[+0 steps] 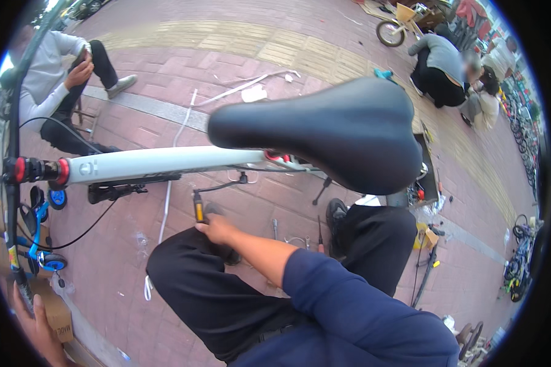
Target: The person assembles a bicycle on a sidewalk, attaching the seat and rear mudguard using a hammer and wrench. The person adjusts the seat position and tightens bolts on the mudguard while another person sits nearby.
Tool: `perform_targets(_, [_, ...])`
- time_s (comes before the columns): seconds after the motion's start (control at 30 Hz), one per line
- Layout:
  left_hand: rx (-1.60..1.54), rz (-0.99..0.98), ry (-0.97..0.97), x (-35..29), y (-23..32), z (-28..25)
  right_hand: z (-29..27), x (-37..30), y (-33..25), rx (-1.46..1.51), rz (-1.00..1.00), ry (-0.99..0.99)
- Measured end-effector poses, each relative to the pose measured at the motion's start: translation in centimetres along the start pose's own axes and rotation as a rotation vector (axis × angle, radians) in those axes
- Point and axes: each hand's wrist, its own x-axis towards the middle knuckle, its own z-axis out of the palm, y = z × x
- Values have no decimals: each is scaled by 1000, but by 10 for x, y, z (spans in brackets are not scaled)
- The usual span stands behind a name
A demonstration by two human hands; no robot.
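Note:
A bicycle with a pale frame stands across in front of me, its black saddle at the middle right. My right hand is closed on a pedal with a yellow reflector, at the end of the black crank arm. At the lower left my left hand is around the end of the handlebar grip, with thumb and fingers on either side. Black cables loop from the handlebar toward the frame.
Tools, including a screwdriver and a wrench, lie on the paving between my feet. An open toolbox stands right of the saddle. A small blue bike and cardboard box are at left. A person sits far left; others crouch far right.

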Motion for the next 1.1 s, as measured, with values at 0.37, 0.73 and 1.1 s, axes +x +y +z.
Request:
perform_targets(0.37, [-358,-161,47,-22,74,-10,-220,-175,-38,1234,-405,940])
perform_targets(0.73, [-1239,-152,-390,16,134,-6,-295,-185,-142,1009,-652,905])
perform_targets(1.1, [-1277,-285,-153,61,111,16,-264,-131,-195,792,-513,616])
